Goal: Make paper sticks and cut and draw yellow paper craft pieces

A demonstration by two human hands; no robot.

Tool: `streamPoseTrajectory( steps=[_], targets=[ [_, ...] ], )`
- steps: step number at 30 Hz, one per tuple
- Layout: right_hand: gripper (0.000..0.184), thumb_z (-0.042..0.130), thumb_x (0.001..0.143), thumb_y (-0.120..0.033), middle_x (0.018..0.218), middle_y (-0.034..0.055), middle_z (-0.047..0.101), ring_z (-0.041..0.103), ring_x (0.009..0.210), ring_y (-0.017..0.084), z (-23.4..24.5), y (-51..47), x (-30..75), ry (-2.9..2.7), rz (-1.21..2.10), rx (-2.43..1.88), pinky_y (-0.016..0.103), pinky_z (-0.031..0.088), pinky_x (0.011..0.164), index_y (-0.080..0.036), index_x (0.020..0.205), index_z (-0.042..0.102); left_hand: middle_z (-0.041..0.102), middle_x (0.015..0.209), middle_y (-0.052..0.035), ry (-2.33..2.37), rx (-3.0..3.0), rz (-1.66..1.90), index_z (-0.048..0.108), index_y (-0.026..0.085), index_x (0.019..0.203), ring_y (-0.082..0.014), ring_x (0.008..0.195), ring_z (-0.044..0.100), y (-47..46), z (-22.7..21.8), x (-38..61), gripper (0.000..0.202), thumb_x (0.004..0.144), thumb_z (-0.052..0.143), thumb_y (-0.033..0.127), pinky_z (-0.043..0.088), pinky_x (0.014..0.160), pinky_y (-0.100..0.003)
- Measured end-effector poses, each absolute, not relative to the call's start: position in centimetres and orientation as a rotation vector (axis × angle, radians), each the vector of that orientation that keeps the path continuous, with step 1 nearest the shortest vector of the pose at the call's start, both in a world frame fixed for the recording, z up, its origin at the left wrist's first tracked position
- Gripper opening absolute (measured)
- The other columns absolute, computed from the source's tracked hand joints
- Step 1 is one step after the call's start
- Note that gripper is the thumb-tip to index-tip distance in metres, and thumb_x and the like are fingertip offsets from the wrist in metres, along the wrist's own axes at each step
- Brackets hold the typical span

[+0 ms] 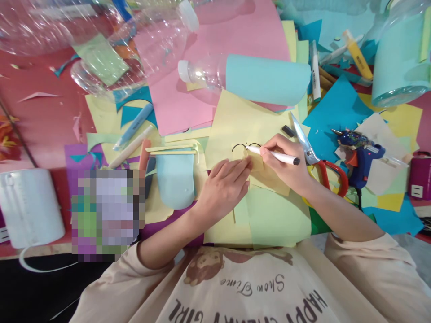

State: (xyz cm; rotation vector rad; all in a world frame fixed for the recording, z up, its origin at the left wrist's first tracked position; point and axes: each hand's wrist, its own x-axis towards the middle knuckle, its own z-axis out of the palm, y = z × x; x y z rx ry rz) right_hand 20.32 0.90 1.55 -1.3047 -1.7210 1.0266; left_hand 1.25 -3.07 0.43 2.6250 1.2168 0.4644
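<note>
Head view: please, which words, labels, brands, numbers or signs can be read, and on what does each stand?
"Show Time": on the shirt, upside down.
"HAPPY": same shirt, upside down.
"GIRL": same shirt, upside down.
Word between these two: cut off, not fully readable.
Too small or blurred: print on the blue marker, yellow marker and purple item.
White pen: nothing readable.

Pixelated object [107, 215], details seemingly illegible

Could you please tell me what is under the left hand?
Yellow paper extends under the left hand. Whatever else lies directly beneath it is covered and cannot be seen.
</note>
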Motion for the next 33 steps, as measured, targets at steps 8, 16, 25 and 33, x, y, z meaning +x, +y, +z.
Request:
streamPoseTrajectory(
  steps=[8,16,25,33],
  targets=[
    [0.020,0.058,0.087,-0.024,0.061,-0.0046,0.052,0.045,0.054,0.008,1.6,1.0,20.4,-1.722,1.013,-1.306,0.023,0.036,0.050,-0.020,0.069,0.050,0.068,0.123,-0.0080,1.215,2.654,0.478,0.060,0.011,0.118,-0.0217,0.104,0.064,-3.0,0.5,1.2,0.028,0.092,0.049,0.017,0.051,0.092,-0.039],
    [0.022,0.059,0.085,-0.021,0.053,-0.0068,0.048,0.040,0.046,0.006,1.5,0.9,20.5,-1.650,0.989,-1.296,0.021,0.032,0.044,-0.020,0.064,0.049,0.068,0.123,-0.0091,1.211,2.661,0.496,0.061,0.012,0.116,-0.0220,0.104,0.064,-3.0,0.4,1.3,0.028,0.093,0.048,0.018,0.051,0.092,-0.039],
    [0.028,0.048,0.095,-0.043,0.060,-0.0040,0.063,0.064,0.052,0.011,1.8,1.7,21.2,-1.282,0.891,-1.179,0.022,0.040,0.037,-0.026,0.111,0.064,0.069,0.123,-0.0076,1.225,2.680,0.521,0.060,0.014,0.115,-0.0207,0.098,0.065,-2.6,0.4,1.4,0.025,0.093,0.048,0.018,0.048,0.093,-0.038],
    [0.008,0.063,0.084,-0.025,0.080,0.0010,0.067,0.067,0.075,0.017,2.0,3.1,25.1,-1.669,0.375,-1.482,0.033,0.054,0.069,-0.024,0.088,0.056,0.071,0.114,-0.0077,1.246,2.717,0.516,0.058,0.014,0.101,-0.0219,0.093,0.064,-2.1,0.3,1.8,0.014,0.091,0.049,0.016,0.047,0.086,-0.037]
  ],
)
